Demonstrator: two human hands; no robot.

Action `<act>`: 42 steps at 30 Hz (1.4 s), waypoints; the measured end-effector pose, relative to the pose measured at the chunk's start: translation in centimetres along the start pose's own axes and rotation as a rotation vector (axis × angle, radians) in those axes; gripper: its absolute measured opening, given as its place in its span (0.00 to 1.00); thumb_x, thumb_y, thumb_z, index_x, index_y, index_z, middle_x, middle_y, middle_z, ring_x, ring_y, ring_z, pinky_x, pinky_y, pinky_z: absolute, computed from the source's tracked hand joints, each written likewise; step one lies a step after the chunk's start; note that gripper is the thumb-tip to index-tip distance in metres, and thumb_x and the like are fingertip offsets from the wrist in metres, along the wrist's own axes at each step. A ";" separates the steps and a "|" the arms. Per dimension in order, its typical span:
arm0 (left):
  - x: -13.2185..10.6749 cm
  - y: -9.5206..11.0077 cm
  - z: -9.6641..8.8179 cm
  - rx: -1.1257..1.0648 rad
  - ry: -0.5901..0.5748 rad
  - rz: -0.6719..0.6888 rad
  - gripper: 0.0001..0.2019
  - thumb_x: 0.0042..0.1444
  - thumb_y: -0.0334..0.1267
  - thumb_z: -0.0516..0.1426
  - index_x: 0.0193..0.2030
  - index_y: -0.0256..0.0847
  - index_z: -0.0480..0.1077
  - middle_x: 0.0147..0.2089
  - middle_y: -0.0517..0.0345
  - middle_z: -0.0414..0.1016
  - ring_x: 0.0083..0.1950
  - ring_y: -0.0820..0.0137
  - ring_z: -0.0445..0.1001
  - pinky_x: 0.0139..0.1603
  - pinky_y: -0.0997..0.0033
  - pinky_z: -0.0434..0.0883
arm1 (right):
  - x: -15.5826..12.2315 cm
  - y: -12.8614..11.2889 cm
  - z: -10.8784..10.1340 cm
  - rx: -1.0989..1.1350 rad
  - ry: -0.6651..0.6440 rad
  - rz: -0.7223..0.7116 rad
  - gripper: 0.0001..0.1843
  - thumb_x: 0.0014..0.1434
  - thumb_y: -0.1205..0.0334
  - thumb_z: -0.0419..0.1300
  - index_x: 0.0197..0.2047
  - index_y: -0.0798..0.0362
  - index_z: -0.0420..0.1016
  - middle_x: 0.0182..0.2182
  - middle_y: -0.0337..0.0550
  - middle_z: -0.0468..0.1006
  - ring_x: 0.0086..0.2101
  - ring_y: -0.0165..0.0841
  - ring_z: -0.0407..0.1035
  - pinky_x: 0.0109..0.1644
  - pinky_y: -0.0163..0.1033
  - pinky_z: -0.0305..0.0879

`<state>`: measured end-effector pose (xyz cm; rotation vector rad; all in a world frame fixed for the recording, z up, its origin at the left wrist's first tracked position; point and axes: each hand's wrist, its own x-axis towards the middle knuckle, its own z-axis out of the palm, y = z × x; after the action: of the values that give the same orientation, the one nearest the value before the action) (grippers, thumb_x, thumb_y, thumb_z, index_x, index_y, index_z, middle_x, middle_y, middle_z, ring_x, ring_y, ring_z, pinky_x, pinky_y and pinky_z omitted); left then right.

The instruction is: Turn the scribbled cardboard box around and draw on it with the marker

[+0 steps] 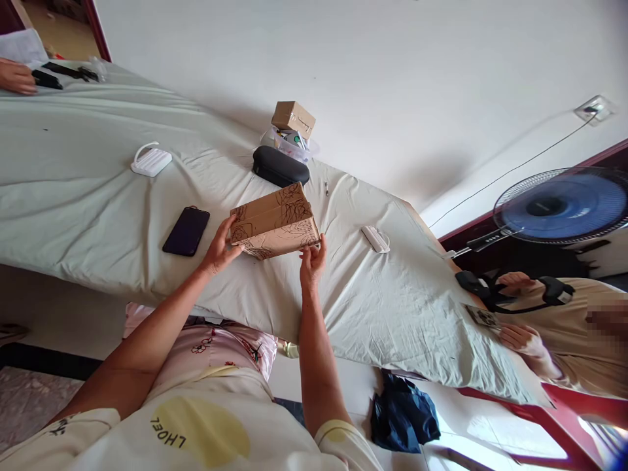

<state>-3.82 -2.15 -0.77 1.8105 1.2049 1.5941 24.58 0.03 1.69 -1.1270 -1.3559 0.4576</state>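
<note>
Head view: wearer stands at a long table under a wrinkled pale cloth (412,301), holding a scribbled cardboard box (275,224) up front, over the near half of the cloth. Box sits tilted, right end higher; black loops drawn on its top and side. Can't tell from where I stand whether its underside touches the cloth.

Left hand (222,248) clamped on the left end, digits spread over the end and lower edge. Right hand (313,260) gripping the lower right corner — fingers partly hidden there.

Nearby: dark smartphone (186,231) lying flat just left of the left hand; white ribbed block with a loop (152,161) farther left, similar white block (375,239) right of the right hand. Behind the box: black zip-style case (280,166), then a clear plastic tub (300,156) with a small plain carton (293,118) on top, by the wall.

Others around — one person's hand (17,77) at far left, another person's hands (521,339) at the right end, below a blue-bladed fan (554,206).
</note>
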 end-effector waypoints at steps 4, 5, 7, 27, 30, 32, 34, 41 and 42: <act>-0.4 -0.1 0.2 0.363 -0.011 0.055 0.40 0.60 0.48 0.62 0.75 0.39 0.56 0.76 0.35 0.59 0.79 0.43 0.56 0.77 0.39 0.58 | 0.1 -0.4 -0.4 -0.005 0.109 -0.106 0.38 0.70 0.45 0.56 0.78 0.44 0.54 0.37 0.38 0.73 0.36 0.29 0.71 0.41 0.35 0.71; -0.5 0.1 0.3 0.432 -0.040 0.063 0.39 0.60 0.48 0.62 0.75 0.38 0.56 0.75 0.35 0.62 0.78 0.43 0.57 0.77 0.38 0.58 | 0.1 -0.4 -0.4 -0.006 0.124 -0.121 0.38 0.70 0.45 0.56 0.78 0.42 0.53 0.38 0.38 0.73 0.36 0.29 0.70 0.41 0.35 0.70; -0.6 0.7 0.7 0.546 -0.103 0.057 0.38 0.61 0.48 0.62 0.74 0.37 0.58 0.72 0.34 0.66 0.77 0.42 0.59 0.76 0.36 0.57 | 0.2 -0.3 -0.3 -0.003 0.143 -0.142 0.39 0.70 0.45 0.55 0.79 0.40 0.51 0.40 0.40 0.73 0.38 0.30 0.70 0.41 0.35 0.70; -1.2 -0.8 1.9 0.515 -0.179 -0.030 0.27 0.69 0.55 0.54 0.66 0.39 0.71 0.64 0.34 0.76 0.74 0.39 0.63 0.73 0.30 0.52 | -0.9 -0.1 0.8 -0.233 -0.361 0.032 0.34 0.59 0.55 0.65 0.68 0.46 0.68 0.45 0.43 0.80 0.35 0.33 0.74 0.40 0.40 0.74; -0.9 -0.6 1.5 0.473 -0.137 -0.021 0.26 0.69 0.57 0.52 0.61 0.41 0.75 0.59 0.39 0.80 0.70 0.44 0.69 0.72 0.37 0.59 | -0.9 -0.1 0.9 -0.240 -0.348 0.009 0.33 0.62 0.52 0.64 0.69 0.47 0.69 0.46 0.45 0.80 0.34 0.32 0.75 0.40 0.41 0.74; -0.6 -0.2 1.1 0.429 -0.091 -0.022 0.28 0.69 0.60 0.50 0.57 0.41 0.77 0.54 0.42 0.82 0.64 0.47 0.74 0.69 0.43 0.65 | -0.9 -0.4 0.8 -0.220 -0.316 -0.022 0.34 0.63 0.48 0.64 0.69 0.47 0.68 0.45 0.45 0.80 0.35 0.33 0.75 0.41 0.40 0.74; -0.5 0.4 0.6 0.366 -0.052 -0.045 0.30 0.70 0.64 0.47 0.53 0.41 0.79 0.51 0.43 0.83 0.59 0.49 0.78 0.65 0.47 0.70 | -0.9 -0.9 0.7 -0.190 -0.293 -0.063 0.35 0.65 0.44 0.63 0.71 0.47 0.67 0.43 0.44 0.79 0.36 0.33 0.75 0.41 0.40 0.74; -1.0 1.4 -0.2 0.127 -0.005 -0.143 0.40 0.66 0.70 0.47 0.65 0.36 0.70 0.60 0.39 0.79 0.57 0.52 0.80 0.58 0.52 0.77 | -1.1 -2.2 0.4 -0.041 -0.390 -0.172 0.37 0.69 0.37 0.56 0.73 0.49 0.64 0.38 0.41 0.78 0.38 0.33 0.74 0.44 0.39 0.74; -1.1 1.3 -0.1 0.103 0.005 -0.144 0.41 0.66 0.70 0.49 0.70 0.35 0.65 0.64 0.37 0.76 0.60 0.51 0.79 0.59 0.52 0.77 | -1.2 -2.3 0.5 -0.024 -0.414 -0.181 0.37 0.69 0.37 0.56 0.73 0.49 0.65 0.39 0.42 0.78 0.37 0.32 0.74 0.44 0.39 0.74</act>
<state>-3.49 -3.73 -0.33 1.7386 1.4093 1.4816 23.11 -1.79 2.92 -0.9483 -1.8112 0.5632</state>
